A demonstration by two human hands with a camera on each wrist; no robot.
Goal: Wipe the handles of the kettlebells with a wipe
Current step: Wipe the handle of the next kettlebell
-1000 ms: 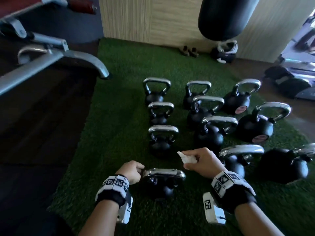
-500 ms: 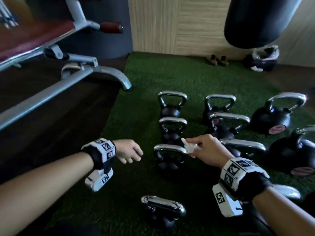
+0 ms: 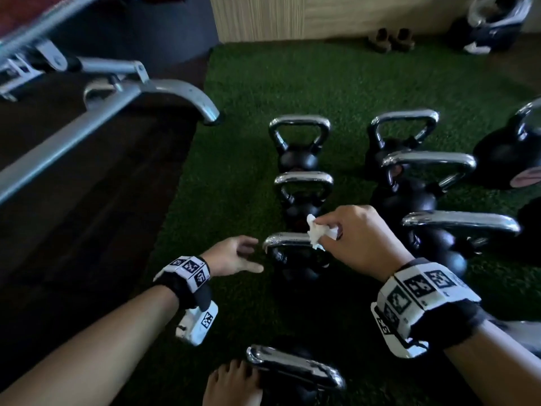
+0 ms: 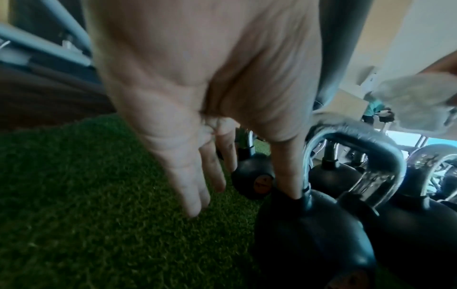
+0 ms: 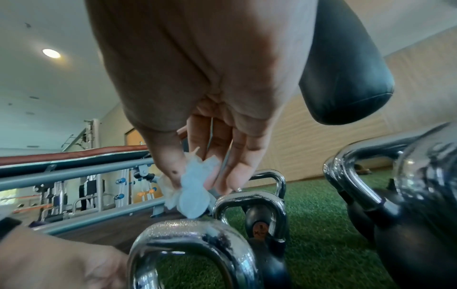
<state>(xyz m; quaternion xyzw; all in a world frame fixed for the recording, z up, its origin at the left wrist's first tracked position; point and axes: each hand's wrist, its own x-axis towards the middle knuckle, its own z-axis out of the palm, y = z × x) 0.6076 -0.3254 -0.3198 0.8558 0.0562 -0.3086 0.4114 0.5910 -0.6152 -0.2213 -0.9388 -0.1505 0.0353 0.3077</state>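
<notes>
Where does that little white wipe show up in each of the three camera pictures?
Head: wipe at centre, pinched in the right hand, touching a chrome kettlebell handle.
Left wrist: far right edge, upper half.
Right wrist: centre, under the fingers.
Shared landmark: that chrome handle.

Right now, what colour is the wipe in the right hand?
White: the wipe pinched by the right hand shows best in the head view.

text: none legible | kettlebell [image 5: 259, 228] orange disc: marks blurred | wrist bands [image 3: 187, 269]: coded squares only
</notes>
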